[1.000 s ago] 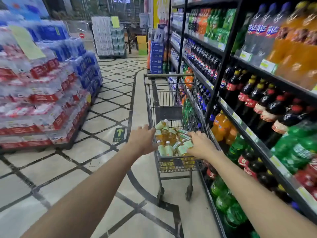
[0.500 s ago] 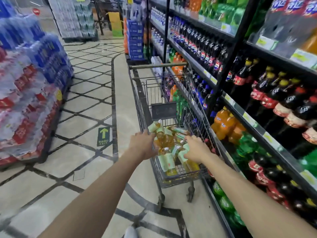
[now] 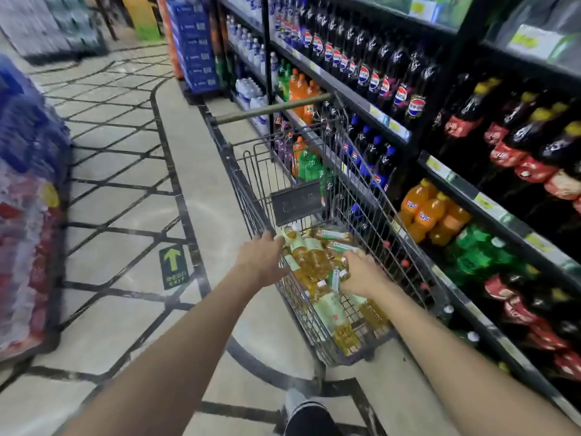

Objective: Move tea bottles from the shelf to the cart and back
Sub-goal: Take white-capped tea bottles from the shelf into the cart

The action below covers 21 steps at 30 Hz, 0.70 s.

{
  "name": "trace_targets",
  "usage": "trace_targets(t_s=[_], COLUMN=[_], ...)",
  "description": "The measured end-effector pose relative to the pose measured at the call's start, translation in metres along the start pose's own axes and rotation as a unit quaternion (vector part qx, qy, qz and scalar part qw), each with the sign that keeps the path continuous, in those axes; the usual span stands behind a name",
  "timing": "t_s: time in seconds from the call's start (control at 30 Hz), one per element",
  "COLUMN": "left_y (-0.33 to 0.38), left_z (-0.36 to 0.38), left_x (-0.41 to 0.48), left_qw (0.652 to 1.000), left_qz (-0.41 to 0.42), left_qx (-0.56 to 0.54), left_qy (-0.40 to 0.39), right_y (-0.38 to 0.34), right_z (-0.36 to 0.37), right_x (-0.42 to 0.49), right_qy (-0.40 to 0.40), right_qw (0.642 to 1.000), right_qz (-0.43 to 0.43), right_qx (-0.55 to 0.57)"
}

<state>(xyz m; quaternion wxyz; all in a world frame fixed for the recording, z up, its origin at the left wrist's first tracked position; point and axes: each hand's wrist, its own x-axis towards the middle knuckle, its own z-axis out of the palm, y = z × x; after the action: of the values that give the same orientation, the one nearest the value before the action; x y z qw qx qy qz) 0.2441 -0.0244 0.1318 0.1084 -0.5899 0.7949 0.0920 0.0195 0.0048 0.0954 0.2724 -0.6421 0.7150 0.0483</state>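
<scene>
Several tea bottles, amber with pale green labels and white caps, lie piled in the wire cart that stands beside the drinks shelf. My left hand reaches over the cart's left wall, its fingers curled onto a bottle at the left of the pile. At the pile's right side my right hand closes its fingers over bottle necks. Both palms hide what lies under them.
The shelf on the right holds cola, orange and green soda bottles close to the cart. Stacked water packs line the left of the aisle. My shoe is behind the cart. A green arrow sticker marks the tiled floor.
The view has moved closer to the cart and tipped down. Both hands stay on the bottle pile, pressed a little further in from either side.
</scene>
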Motion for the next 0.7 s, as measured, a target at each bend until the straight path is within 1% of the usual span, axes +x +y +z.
trace_targets(t_s=[0.27,0.47,0.6,0.7], left_y=[-0.020,-0.023,-0.027,-0.033], left_z=[0.000,0.005,0.013,0.025], left_x=[0.098,0.181,0.228,0.256], left_qw=[0.998,0.993,0.990,0.988], left_qz=[0.050,0.075,0.081,0.082], left_qx=[0.035,0.045,0.046,0.048], left_qy=[-0.024,-0.078,-0.106,-0.125], right_y=[0.012,0.018,0.014,0.007], right_z=[0.018,0.027,0.030,0.035], right_x=[0.072,0.136,0.174,0.201], right_qy=[-0.027,-0.052,-0.054,-0.073], right_qw=[0.995,0.985,0.983,0.981], right_qz=[0.070,0.114,0.122,0.125], right_qx=[0.072,0.119,0.124,0.131])
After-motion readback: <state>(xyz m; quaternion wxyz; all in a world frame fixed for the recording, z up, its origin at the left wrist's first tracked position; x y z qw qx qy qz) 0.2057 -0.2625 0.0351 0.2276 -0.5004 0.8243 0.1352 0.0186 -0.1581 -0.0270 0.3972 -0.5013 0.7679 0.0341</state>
